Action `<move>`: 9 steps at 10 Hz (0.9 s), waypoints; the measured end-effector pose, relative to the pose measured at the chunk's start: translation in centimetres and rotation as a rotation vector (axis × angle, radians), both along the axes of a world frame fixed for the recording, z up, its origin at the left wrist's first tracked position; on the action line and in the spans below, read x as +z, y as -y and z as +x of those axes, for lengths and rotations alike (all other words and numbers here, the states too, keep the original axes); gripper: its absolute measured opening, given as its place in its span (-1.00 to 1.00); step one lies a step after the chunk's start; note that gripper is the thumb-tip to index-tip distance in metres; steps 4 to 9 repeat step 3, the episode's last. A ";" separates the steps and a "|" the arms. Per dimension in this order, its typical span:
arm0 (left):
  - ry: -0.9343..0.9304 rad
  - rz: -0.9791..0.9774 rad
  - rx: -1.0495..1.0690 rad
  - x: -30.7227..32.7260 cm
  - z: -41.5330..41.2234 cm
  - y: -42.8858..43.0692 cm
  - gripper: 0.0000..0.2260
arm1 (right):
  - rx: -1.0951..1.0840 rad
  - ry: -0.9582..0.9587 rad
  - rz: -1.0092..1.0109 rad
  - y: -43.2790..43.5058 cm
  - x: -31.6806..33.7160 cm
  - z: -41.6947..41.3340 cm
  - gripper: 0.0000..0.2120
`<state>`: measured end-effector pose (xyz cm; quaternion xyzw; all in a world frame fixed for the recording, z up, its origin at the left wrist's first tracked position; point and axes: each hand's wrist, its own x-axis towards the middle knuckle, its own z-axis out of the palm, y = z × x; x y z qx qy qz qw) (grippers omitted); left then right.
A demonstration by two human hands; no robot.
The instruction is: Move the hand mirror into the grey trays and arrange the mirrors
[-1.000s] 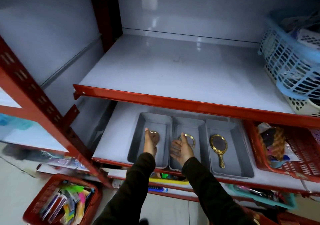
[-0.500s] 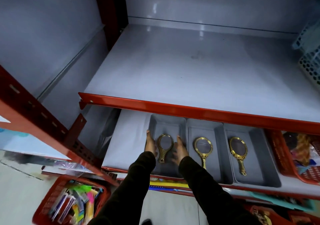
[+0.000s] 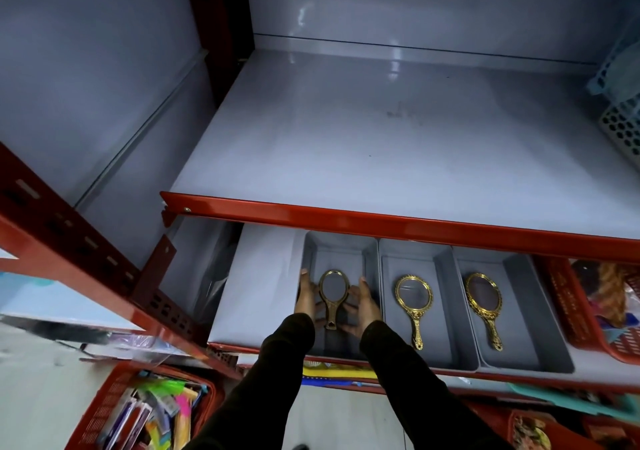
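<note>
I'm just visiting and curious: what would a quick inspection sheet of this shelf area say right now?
Surface: grey lower shelf with red front edge; upper shelf bare in the middle.
Job's things: three grey trays side by side, one gold hand mirror lying flat in each: left mirror, middle mirror, right mirror; handles point toward the person.
Clutter: red basket at right; red floor basket of colourful packets.
Hands: left hand and right hand flank the left mirror inside the left tray; whether they grip it is unclear.
Cables: nothing seen.
Surroundings: red shelving post, blue lattice basket on the upper shelf.
</note>
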<state>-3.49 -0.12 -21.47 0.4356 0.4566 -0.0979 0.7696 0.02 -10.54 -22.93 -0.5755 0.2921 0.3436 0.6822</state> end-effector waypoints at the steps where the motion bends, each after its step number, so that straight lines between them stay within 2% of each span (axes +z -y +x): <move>1: 0.010 0.000 0.002 0.1 -0.2 0.1 -0.30 | -0.012 0.001 0.013 0.1 0.2 -0.3 -0.34; 3: 0.062 -0.010 0.040 0.3 -1.2 0.5 -0.27 | -0.029 0.044 0.041 0.9 0.7 -1.4 -0.35; 9: 0.062 -0.010 0.040 0.3 -1.2 0.5 -0.27 | -0.029 0.044 0.041 0.9 0.7 -1.4 -0.35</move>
